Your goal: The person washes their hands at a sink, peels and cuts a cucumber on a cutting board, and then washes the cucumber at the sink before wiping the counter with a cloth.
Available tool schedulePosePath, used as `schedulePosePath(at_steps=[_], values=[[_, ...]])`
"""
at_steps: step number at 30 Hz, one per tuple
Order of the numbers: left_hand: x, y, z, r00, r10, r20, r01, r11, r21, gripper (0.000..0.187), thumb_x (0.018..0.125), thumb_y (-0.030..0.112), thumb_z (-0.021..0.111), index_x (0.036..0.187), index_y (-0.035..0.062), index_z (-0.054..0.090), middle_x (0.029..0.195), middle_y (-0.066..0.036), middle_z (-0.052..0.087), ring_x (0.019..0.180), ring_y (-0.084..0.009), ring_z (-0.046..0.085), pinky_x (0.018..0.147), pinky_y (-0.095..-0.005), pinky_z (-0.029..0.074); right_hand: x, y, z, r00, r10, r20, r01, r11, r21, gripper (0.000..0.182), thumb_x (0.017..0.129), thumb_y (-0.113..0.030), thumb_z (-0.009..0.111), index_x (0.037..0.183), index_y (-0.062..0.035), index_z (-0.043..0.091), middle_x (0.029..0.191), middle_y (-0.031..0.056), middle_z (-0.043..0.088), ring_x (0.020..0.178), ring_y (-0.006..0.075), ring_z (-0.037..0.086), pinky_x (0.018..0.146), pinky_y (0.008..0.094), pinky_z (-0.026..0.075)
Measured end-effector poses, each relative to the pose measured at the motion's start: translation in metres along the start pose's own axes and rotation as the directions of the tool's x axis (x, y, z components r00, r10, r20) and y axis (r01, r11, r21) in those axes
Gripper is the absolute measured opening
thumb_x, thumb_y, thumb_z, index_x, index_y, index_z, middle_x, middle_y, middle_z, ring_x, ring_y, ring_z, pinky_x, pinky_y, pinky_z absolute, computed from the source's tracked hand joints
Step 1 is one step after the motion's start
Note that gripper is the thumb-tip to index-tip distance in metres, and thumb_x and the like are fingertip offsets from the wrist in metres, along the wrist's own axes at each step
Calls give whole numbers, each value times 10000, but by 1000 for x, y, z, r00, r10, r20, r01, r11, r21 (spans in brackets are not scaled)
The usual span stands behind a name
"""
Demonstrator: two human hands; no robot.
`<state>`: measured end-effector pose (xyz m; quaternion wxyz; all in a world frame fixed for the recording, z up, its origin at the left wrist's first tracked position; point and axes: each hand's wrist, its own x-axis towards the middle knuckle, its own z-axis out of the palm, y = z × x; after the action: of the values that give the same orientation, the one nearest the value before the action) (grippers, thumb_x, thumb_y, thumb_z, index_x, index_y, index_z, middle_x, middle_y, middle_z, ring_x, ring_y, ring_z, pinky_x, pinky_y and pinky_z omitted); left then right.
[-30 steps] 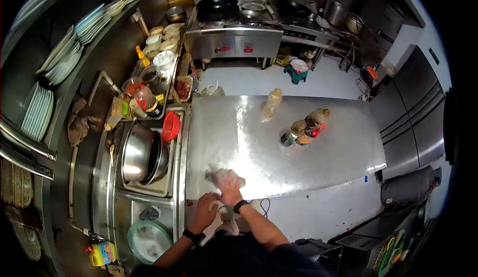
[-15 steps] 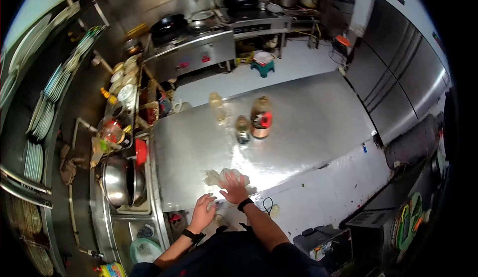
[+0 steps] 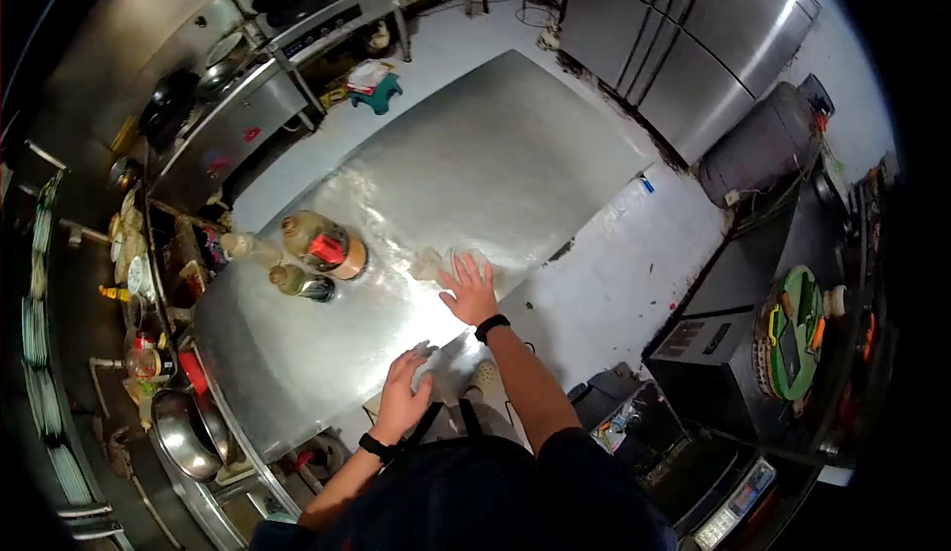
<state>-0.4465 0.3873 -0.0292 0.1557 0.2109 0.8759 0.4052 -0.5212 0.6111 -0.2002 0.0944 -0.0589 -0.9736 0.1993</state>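
Near the bench's (image 3: 515,145) front edge, the right hand (image 3: 470,292) pressed a cloth (image 3: 448,260) flat, fingers spread. The left hand (image 3: 404,393) rested at the edge, fingers loosely together. Effective wiping probably required even pressure and overlapping strokes clear of the bottles (image 3: 322,244).

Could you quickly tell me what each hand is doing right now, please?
Left hand: open, resting on the table edge, holding nothing.
Right hand: open, pressed flat on the cloth.

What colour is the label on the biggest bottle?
Red, on the big bottle, seen in the head view.
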Motion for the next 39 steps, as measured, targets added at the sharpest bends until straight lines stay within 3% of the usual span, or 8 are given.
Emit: schedulePosePath(at_steps=[8,19,27,31,33,34,36,39], values=[[62,27,57,992,-13,123,11,1000,18,301,917,170,636,687,-20,597,612,-209,560,547,-392,569,505,-419,433,7,39,-14,998,-36,-55,39,998,54,484,876,-455,648,1329,-290,601,1550,87,395,1476,279,257,1158,646,146],[205,100,144,985,92,147,-63,979,-191,378,923,213,645,642,-26,563,604,-228,541,526,-422,542,459,-425,392,67,197,-81,976,112,186,-80,981,-175,501,980,-457,514,1442,-264,496,1615,121,259,1498,319,185,1153,662,99],[267,155,180,967,12,256,37,982,-184,353,947,205,634,694,-31,562,531,-176,484,417,-196,385,445,-366,366,93,332,-112,951,307,-42,-309,928,-210,534,971,-455,508,1474,-288,443,1599,154,272,1508,323,146,1124,699,112],[270,183,197,894,56,444,5,991,-136,273,939,181,641,761,-18,580,594,-148,526,502,-149,467,494,-340,400,107,385,-148,940,338,-54,-337,941,21,545,963,-444,527,1477,-290,435,1591,133,299,1507,316,145,1139,679,102],[251,233,188,760,64,647,79,979,-190,229,971,223,590,1037,8,638,842,-138,641,747,-177,616,685,-324,496,112,402,-166,945,328,16,-328,944,43,548,968,-440,518,1488,-300,420,1607,121,270,1516,295,119,1173,633,55],[242,251,177,587,-79,806,193,980,-45,290,991,226,548,1196,34,620,1089,-125,641,1009,-219,614,905,-325,476,113,411,-162,943,331,35,-333,940,68,530,962,-452,527,1465,-298,462,1636,68,218,1524,262,85,1201,582,-4],[216,278,168,498,196,845,256,897,-359,486,999,209,523,1444,32,447,1446,-144,473,1349,-276,440,1108,-322,340,111,426,-162,956,294,20,-295,952,89,524,957,-452,535,1454,-298,476,1632,67,228,1524,258,90,1201,583,-2],[198,300,182,478,250,842,297,856,-423,505,1007,230,511,1463,34,413,1475,-145,432,1375,-276,399,1126,-338,311,118,439,-175,964,264,15,-264,957,117,500,939,-451,562,1413,-297,524,1622,62,262,1524,244,95,1201,582,11]])
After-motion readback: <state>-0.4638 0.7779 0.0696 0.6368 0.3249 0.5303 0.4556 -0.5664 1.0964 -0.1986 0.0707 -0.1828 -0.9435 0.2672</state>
